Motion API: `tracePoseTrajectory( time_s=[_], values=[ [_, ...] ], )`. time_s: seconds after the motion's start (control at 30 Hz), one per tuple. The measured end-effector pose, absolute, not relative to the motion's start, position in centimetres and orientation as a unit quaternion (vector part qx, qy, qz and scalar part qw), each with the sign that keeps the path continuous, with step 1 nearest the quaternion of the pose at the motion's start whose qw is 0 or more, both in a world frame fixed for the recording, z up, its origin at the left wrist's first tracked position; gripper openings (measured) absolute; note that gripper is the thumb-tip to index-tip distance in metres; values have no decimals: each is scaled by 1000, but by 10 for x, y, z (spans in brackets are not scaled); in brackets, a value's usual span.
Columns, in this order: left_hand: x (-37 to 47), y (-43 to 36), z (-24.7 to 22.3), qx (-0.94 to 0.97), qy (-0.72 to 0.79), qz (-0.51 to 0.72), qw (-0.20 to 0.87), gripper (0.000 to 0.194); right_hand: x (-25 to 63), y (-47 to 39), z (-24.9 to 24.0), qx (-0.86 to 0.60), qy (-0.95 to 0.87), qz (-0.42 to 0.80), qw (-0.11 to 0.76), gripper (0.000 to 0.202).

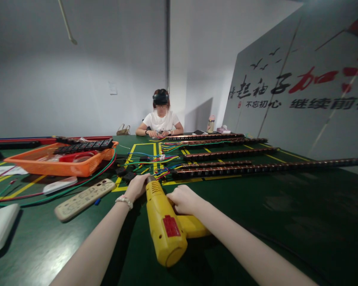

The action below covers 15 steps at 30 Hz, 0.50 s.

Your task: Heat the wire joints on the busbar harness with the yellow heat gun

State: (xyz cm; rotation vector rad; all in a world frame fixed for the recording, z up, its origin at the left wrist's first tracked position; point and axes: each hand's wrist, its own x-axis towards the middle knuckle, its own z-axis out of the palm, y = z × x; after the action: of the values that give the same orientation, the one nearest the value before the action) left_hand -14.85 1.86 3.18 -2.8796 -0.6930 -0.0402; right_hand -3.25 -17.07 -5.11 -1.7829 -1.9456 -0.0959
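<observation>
Heat gun (pixel 164 222) points away, long axis slanting slightly left

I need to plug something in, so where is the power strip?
In the head view, the power strip lies left of the left hand.

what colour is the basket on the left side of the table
Orange, best seen in the head view.

Yellow heat gun (pixel 166 228) between two bare hands (pixel 183 200) beside an orange basket (pixel 86 169) on a green table (pixel 271 222).
</observation>
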Motion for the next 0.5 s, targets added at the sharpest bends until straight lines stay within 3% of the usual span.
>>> tracePoseTrajectory(
  time_s=[0.5],
  values=[
    [-148, 27, 29, -965, -252, -7, 67, 24, -32, -173, -48, -662, -707, -34, 247, 18]
  ],
)
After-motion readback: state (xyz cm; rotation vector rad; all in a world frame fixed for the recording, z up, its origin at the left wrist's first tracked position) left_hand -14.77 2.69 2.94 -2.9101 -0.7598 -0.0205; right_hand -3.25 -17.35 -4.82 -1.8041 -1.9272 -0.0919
